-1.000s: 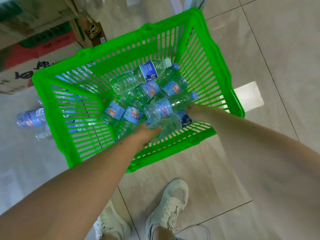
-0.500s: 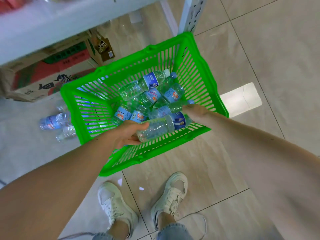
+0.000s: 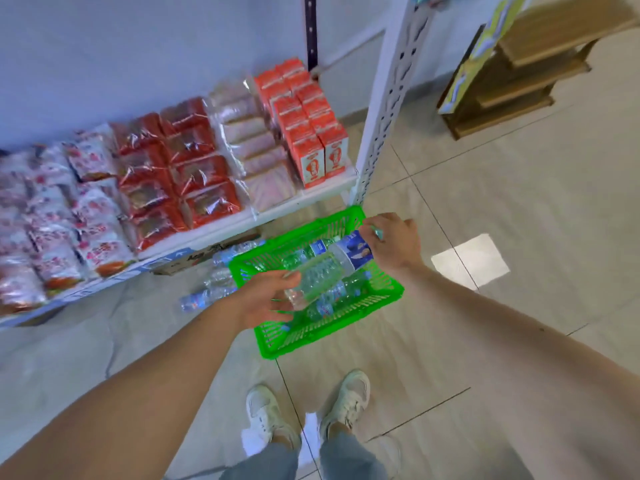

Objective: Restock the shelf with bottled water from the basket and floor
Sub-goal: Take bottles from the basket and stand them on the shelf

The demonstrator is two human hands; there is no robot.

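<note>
Bottle (image 3: 329,268) lifted above basket (image 3: 388,289); left hand (image 3: 266,299) grip holds base, right hand (image 3: 394,244) grip holds cap end.

Your left hand (image 3: 266,299) covers the base of the bottle (image 3: 329,268) and your right hand (image 3: 393,242) hides its cap end, so you cannot tell how either grip sits. The bottles in the basket (image 3: 388,296) blur together behind it. The snack packets (image 3: 69,216) are smeared and cut off at the left edge, their print unreadable.
</note>
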